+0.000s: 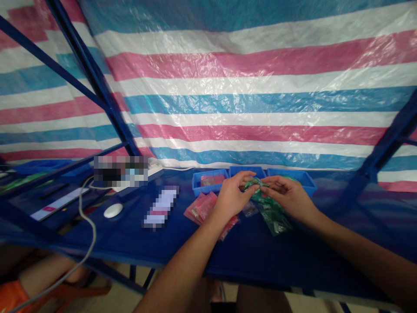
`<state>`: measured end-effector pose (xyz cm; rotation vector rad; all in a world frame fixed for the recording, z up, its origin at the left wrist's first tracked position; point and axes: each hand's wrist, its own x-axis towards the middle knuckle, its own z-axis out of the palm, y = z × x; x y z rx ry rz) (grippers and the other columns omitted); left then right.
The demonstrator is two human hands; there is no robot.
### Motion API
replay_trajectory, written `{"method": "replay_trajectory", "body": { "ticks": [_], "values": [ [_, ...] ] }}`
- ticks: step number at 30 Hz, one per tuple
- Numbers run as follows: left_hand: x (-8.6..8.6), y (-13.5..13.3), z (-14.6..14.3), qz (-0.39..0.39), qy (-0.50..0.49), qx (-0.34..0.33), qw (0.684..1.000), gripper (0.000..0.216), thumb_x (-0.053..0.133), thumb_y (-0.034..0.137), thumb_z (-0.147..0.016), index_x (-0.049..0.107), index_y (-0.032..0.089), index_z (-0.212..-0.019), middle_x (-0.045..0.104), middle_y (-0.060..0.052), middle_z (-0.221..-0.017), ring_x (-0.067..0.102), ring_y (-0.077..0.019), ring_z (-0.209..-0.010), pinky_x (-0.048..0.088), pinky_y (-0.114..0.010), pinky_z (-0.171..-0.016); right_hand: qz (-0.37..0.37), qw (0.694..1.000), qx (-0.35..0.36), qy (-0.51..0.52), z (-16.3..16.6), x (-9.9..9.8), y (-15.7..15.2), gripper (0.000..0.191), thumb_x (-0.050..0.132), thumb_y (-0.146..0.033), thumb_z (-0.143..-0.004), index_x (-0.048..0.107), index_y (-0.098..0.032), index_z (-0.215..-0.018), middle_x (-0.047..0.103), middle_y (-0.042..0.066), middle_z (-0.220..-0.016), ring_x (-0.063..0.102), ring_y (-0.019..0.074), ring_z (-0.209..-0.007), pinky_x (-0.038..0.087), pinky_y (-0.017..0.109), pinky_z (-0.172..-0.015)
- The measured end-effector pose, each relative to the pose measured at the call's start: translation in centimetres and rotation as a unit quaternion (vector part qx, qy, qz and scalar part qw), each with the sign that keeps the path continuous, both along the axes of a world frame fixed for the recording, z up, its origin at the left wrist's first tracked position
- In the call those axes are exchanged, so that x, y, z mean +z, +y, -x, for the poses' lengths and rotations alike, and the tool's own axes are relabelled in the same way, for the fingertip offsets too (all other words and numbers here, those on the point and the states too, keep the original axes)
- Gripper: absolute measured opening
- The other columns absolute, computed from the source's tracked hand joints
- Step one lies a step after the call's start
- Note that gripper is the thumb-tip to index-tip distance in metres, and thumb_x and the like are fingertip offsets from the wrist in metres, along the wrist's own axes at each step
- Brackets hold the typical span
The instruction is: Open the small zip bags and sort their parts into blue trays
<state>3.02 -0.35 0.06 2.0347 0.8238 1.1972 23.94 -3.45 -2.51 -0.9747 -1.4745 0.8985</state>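
Note:
My left hand (235,191) and my right hand (288,195) meet above the blue table, their fingers pinched on a green plastic bag (254,184). More green bags (276,221) lie under my right hand. Red plastic bags (205,208) are spread beneath my left wrist, partly hidden by the forearm. Between the two groups sits a clear bag (249,209) with small dark contents. Behind my hands stand three blue bins: the left bin (196,184) holds red bags, the right bin (308,184) holds green ones, and the contents of the middle bin (246,171) are hidden.
A blurred phone-like slab (161,208) and a white computer mouse (113,211) lie to the left. A grey cable (93,234) hangs over the table's front edge. Blue metal posts (107,100) frame both sides, with a striped plastic sheet behind. Another person's limb (48,271) shows lower left.

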Motion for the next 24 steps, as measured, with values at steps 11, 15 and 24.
{"method": "replay_trajectory", "body": {
  "ticks": [11,15,24],
  "values": [
    [0.0,-0.4,0.0,-0.006,0.028,-0.021,0.999,0.035,0.073,0.02,-0.089,0.065,0.02,-0.123,0.078,-0.002,-0.095,0.073,-0.0167,-0.081,0.056,-0.027,-0.075,0.002,0.999,0.01,0.038,0.3,-0.2,0.0,0.04,0.089,-0.048,-0.08,0.072,-0.024,-0.107,0.08,0.006,-0.101,0.076,0.0229,-0.094,0.062,0.035,-0.086],
    [0.1,-0.6,0.0,-0.006,0.042,-0.035,0.998,0.037,0.073,0.022,-0.089,0.064,0.02,-0.126,0.078,-0.002,-0.094,0.073,-0.017,-0.081,0.056,-0.027,-0.075,0.012,0.999,0.005,0.042,0.3,-0.6,0.1,0.037,0.089,-0.046,-0.079,0.071,-0.024,-0.103,0.078,0.004,-0.095,0.074,0.0199,-0.086,0.059,0.031,-0.079],
    [-0.5,0.4,-0.1,0.005,0.001,-0.032,0.999,0.028,0.074,0.024,-0.092,0.068,0.018,-0.119,0.079,-0.005,-0.099,0.076,-0.0198,-0.092,0.059,-0.031,-0.086,0.013,0.999,0.009,0.037,-0.2,-0.5,0.2,0.035,0.088,-0.044,-0.081,0.072,-0.024,-0.105,0.077,0.004,-0.096,0.072,0.0193,-0.083,0.059,0.033,-0.08]
  ]
}}
